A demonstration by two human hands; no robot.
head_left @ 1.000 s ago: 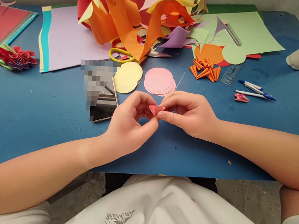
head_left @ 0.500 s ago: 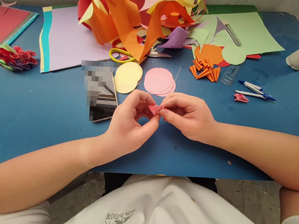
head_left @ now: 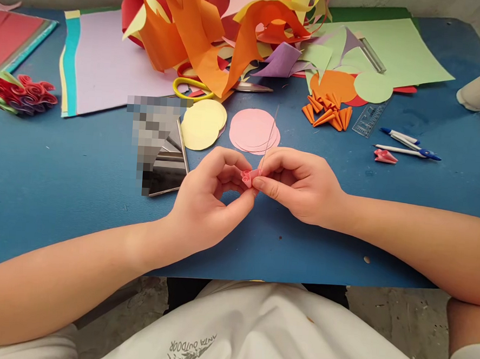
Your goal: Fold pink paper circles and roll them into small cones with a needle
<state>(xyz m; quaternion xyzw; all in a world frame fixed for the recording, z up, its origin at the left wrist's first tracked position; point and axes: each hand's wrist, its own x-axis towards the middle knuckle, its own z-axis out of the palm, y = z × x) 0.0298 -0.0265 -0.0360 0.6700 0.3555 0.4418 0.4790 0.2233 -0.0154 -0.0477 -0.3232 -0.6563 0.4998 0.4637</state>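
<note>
Closely, left hand (head_left: 204, 199) and right hand (head_left: 304, 189) pinch a pink paper roll (head_left: 247, 178), mostly hidden.

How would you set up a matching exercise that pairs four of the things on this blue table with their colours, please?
Things
1. rolled paper piece, pinched between the left hand and the right hand
2. scissors handle
3. paper cones
4. large sheet at the far right

Colours
A. orange
B. light green
C. pink
D. yellow

Pairs: 1-C, 2-D, 3-A, 4-B
</note>
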